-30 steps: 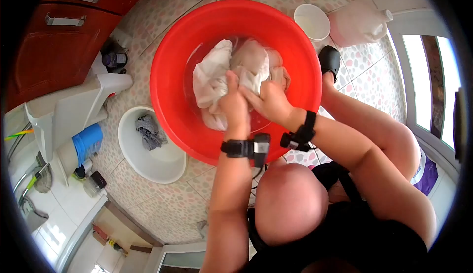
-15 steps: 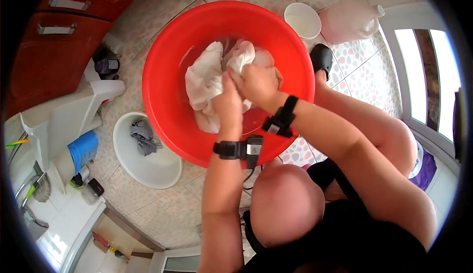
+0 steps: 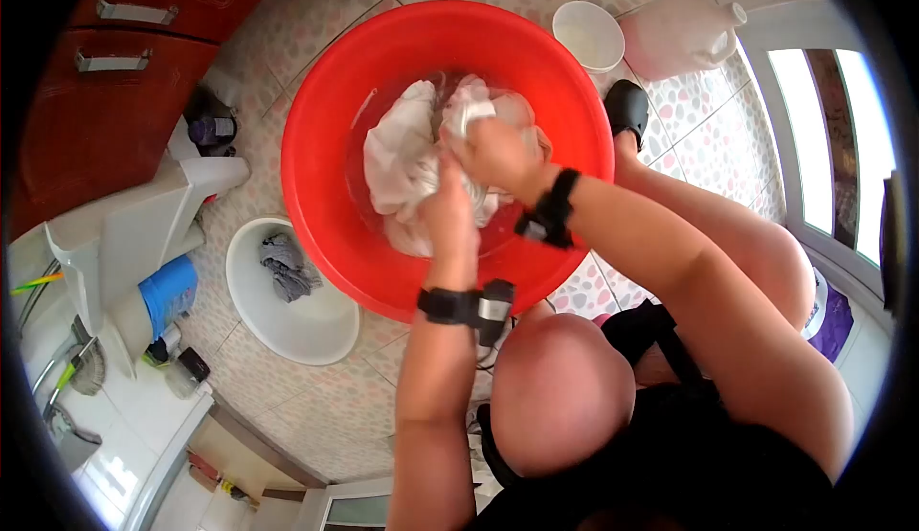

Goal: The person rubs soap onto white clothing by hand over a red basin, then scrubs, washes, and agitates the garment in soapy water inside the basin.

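A large red basin stands on the floor in front of me. Inside it lies a bunched white garment, wet-looking, in a little water; its exact kind does not show. My left hand is closed on the cloth near the middle of the bundle. Just to its upper right, my right hand grips another fold of the same cloth. Both hands are close together and slightly blurred, and the fingertips are partly hidden in the fabric.
A white tub with a grey cloth sits left of the basin. Beyond the basin's right side are a small white bucket and a large plastic jug. A white stool and red cabinets stand at left.
Both hands keep their hold on the white garment and have shifted only slightly, with more blur now. The cloth between them has moved a little; the view has shifted slightly.
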### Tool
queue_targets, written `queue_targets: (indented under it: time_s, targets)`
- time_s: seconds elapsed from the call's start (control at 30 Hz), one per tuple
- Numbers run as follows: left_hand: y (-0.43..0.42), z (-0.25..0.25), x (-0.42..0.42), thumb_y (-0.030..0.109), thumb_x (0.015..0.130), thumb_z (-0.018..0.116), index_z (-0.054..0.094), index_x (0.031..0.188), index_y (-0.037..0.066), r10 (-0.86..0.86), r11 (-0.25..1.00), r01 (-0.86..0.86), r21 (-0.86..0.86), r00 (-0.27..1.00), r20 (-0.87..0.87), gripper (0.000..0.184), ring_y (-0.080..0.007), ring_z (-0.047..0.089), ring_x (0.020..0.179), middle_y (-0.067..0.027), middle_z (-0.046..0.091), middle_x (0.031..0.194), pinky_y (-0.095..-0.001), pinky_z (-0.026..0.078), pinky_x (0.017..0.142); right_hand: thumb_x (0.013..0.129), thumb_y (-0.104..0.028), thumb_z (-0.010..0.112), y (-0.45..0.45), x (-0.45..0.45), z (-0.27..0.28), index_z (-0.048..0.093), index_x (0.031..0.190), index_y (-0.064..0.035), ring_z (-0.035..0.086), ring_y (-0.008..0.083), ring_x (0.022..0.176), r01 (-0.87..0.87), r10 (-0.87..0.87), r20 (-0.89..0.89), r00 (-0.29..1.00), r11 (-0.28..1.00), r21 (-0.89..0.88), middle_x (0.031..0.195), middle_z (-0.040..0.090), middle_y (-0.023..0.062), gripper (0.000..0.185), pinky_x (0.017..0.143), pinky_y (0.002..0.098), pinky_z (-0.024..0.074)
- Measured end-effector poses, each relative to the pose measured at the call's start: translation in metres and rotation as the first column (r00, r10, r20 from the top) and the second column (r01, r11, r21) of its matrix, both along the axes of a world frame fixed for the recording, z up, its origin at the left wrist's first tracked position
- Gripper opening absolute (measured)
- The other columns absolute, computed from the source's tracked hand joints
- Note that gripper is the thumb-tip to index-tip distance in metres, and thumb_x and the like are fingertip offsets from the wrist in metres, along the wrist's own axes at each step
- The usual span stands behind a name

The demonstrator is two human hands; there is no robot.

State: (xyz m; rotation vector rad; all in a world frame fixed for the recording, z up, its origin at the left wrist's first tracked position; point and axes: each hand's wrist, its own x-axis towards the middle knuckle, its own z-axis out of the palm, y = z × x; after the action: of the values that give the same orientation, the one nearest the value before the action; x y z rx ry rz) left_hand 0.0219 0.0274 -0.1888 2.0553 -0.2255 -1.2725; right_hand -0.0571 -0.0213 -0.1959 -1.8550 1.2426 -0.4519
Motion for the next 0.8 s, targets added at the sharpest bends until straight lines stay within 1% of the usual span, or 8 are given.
queue_targets:
  time_s: [0.17,0.2,0.3,0.33,0.47,0.53,0.7,0.8]
  targets:
    - [-0.005,-0.015,0.026,0.041,0.086,0.054,0.049,0.111,-0.016,0.002,0.914,-0.192,-0.358,0.883,-0.469,0.063,-0.0163,0.054,0.100,-0.0167,0.056,0.111,-0.0252,0.044,0.082,0.085,-0.037,0.048,0.022,0.001,0.016,0.061,0.074,0.0010,0.057,0.0417,0.062,0.106,-0.113,0.112,0.987,0.992,0.063,0.063,0.056,0.0246,0.042,0.059,0.0475,0.0457]
    - [-0.009,-0.011,0.032,0.039,0.087,0.054,0.050,0.111,-0.015,-0.022,0.908,-0.256,-0.331,0.760,-0.649,0.059,-0.0165,0.055,0.095,-0.0154,0.057,0.110,-0.0254,0.045,0.078,0.084,-0.038,0.048,0.031,0.010,0.018,0.061,0.071,0.0020,0.057,0.0419,0.061,0.152,-0.089,0.274,0.958,0.964,-0.218,0.062,0.056,0.0245,0.044,0.058,0.0477,0.0454]
    - [-0.006,0.008,0.004,0.037,0.088,0.053,0.055,0.106,-0.012,0.033,0.994,-0.049,-0.103,0.989,-0.144,0.053,-0.0152,0.057,0.084,-0.0129,0.060,0.101,-0.0256,0.046,0.070,0.087,-0.034,0.047,-0.005,-0.006,0.022,0.059,0.070,0.0041,0.055,0.0406,0.056,0.081,-0.065,-0.136,0.989,0.990,0.113,0.057,0.054,0.0226,0.044,0.054,0.0436,0.0444]
    - [-0.008,0.007,-0.012,0.039,0.087,0.054,0.058,0.101,-0.010,0.212,0.939,-0.253,-0.233,0.959,-0.186,0.051,-0.0139,0.057,0.078,-0.0112,0.061,0.092,-0.0268,0.047,0.066,0.087,-0.032,0.046,-0.017,-0.008,0.026,0.058,0.072,0.0033,0.055,0.0408,0.059,0.162,-0.132,-0.149,0.980,0.965,0.208,0.058,0.055,0.0218,0.040,0.055,0.0442,0.0446]
    - [-0.013,0.012,0.018,0.040,0.085,0.056,0.060,0.101,-0.009,0.117,0.988,-0.140,-0.070,0.956,-0.269,0.052,-0.0131,0.057,0.079,-0.0067,0.062,0.089,-0.0260,0.047,0.064,0.087,-0.032,0.047,0.022,0.002,-0.007,0.058,0.082,-0.0001,0.056,0.0410,0.064,0.117,-0.113,0.052,0.992,0.989,-0.086,0.066,0.057,0.0236,0.034,0.058,0.0444,0.0452]
    - [-0.007,0.013,0.014,0.039,0.086,0.054,0.057,0.106,-0.009,0.140,0.971,-0.196,-0.135,0.929,-0.343,0.052,-0.0138,0.056,0.086,-0.0086,0.061,0.097,-0.0269,0.047,0.070,0.087,-0.029,0.047,0.026,-0.004,0.009,0.056,0.091,-0.0024,0.056,0.0415,0.068,-0.059,0.059,0.018,0.998,0.998,-0.011,0.071,0.057,0.0245,0.028,0.061,0.0449,0.0454]
    - [-0.010,0.032,-0.001,0.034,0.086,0.057,0.051,0.114,-0.009,0.098,0.960,-0.170,-0.223,0.949,-0.300,0.052,-0.0155,0.054,0.096,-0.0108,0.058,0.106,-0.0275,0.045,0.080,0.087,-0.029,0.047,-0.014,-0.004,0.014,0.055,0.098,-0.0029,0.056,0.0420,0.069,0.168,-0.143,-0.137,0.980,0.965,0.200,0.072,0.057,0.0243,0.029,0.062,0.0450,0.0454]
    - [-0.007,0.000,0.031,0.034,0.085,0.058,0.053,0.112,-0.008,0.049,0.930,-0.232,-0.284,0.846,-0.531,0.050,-0.0154,0.054,0.097,-0.0110,0.058,0.106,-0.0279,0.045,0.079,0.088,-0.036,0.045,0.031,0.005,0.010,0.061,0.076,0.0040,0.057,0.0403,0.064,0.060,-0.022,0.202,0.979,0.981,-0.184,0.065,0.057,0.0238,0.045,0.060,0.0446,0.0457]
